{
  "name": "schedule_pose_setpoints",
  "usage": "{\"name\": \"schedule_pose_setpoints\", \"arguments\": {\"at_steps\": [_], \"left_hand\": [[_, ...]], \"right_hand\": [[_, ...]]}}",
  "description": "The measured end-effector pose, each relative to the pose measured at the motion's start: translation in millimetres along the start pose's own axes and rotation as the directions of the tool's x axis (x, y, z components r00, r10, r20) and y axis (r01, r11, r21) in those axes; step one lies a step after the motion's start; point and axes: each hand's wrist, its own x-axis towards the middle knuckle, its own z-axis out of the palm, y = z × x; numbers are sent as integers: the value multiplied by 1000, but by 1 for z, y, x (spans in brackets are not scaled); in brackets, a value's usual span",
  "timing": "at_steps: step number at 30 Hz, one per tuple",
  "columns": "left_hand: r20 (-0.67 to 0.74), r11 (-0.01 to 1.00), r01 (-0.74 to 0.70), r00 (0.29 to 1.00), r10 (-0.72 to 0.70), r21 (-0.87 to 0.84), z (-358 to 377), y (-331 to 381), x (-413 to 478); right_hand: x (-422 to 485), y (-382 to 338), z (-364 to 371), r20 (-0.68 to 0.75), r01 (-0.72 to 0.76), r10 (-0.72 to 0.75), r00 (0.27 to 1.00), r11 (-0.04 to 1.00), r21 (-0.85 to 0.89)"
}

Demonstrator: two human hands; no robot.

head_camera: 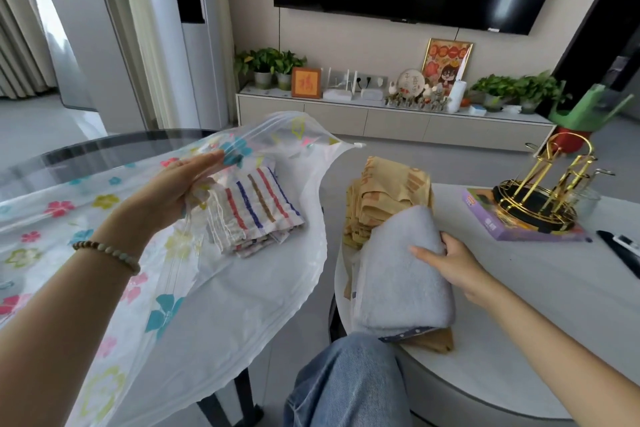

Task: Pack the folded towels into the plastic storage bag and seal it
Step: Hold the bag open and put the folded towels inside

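A clear plastic storage bag point(242, 305) printed with coloured flowers lies across the glass table on the left, its mouth facing right. My left hand point(173, 191) grips the bag's upper layer and holds it lifted, so the mouth gapes. A folded striped towel point(256, 211) lies inside the bag. My right hand point(450, 263) grips a folded grey-blue towel point(398, 274) on top of a stack on the white table. Folded tan towels point(388, 191) sit behind and under it.
A purple box point(481, 211) with a gold wire rack point(540, 198) on it stands on the white table's right side, next to a dark remote point(620, 250). My knee in jeans point(346, 381) is between the two tables. A TV cabinet stands behind.
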Motion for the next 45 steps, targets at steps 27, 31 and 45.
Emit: {"name": "schedule_pose_setpoints", "arguments": {"at_steps": [27,31,45], "left_hand": [[86,990,-138,986,141,-42,-47,51,-17],[100,990,-128,986,134,-62,-43,47,-19],[105,988,-119,986,129,-99,-35,31,-30]], "right_hand": [[8,-60,288,765,836,-430,479,491,-247],[13,-56,312,832,918,-398,386,251,-306],[27,-85,288,746,854,-434,506,377,-360]]}}
